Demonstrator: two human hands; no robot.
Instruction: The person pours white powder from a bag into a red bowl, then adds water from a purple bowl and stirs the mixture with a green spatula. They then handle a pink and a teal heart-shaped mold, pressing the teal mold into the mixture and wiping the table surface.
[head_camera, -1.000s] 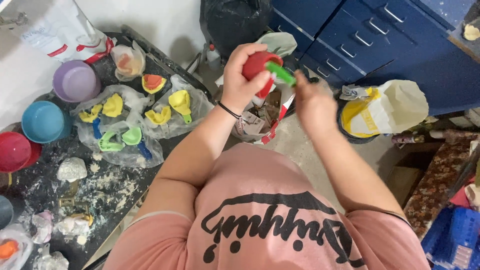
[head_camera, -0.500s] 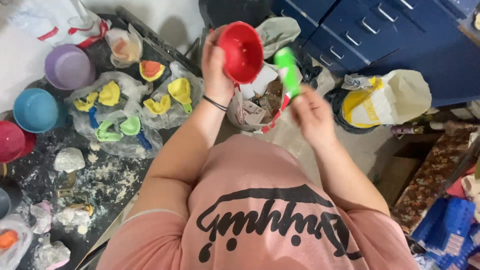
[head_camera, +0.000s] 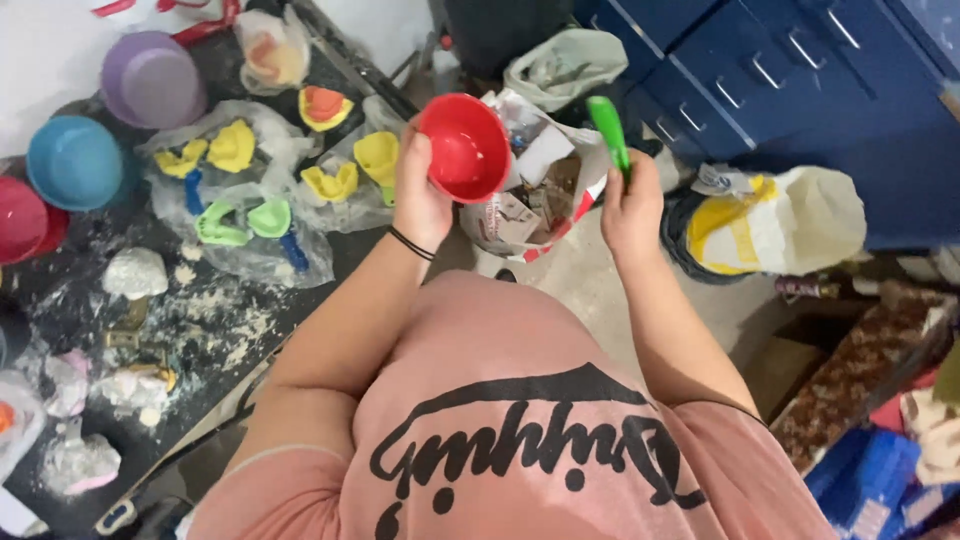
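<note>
1. The left hand (head_camera: 420, 195) holds a small red flexible bowl (head_camera: 463, 148), its grip closed around the bowl's outer wall from below and behind. The bowl is tipped on its side with its open mouth towards the camera, raised in the air over the gap between the surface and the floor.

2. The right hand (head_camera: 630, 205) has its grip wrapped tight around the handle of a green plastic spatula (head_camera: 607, 130) — the blade points up and away, standing just beside the bowl's rim but apart from it.

3. Directly beneath both lies an open bag of crumpled paper and scraps (head_camera: 535, 195), on the floor beside blue metal drawers (head_camera: 800, 80).

4. The inside of the bowl looks clean and smooth; whether any residue clings to it I cannot tell.

5. The step in hand, as I judge it, is scraping out the bowl over the waste bag — bowl and spatula are poised but not touching.

6. The next move would call for bringing the blade into the bowl's mouth and keeping the bowl tilted over the bag.

7. To the left, the dark work surface (head_camera: 250, 330) carries white powder and lumps, yellow and green trays in clear bags (head_camera: 240, 215), and purple (head_camera: 150, 78) and blue (head_camera: 75, 162) bowls.
</note>
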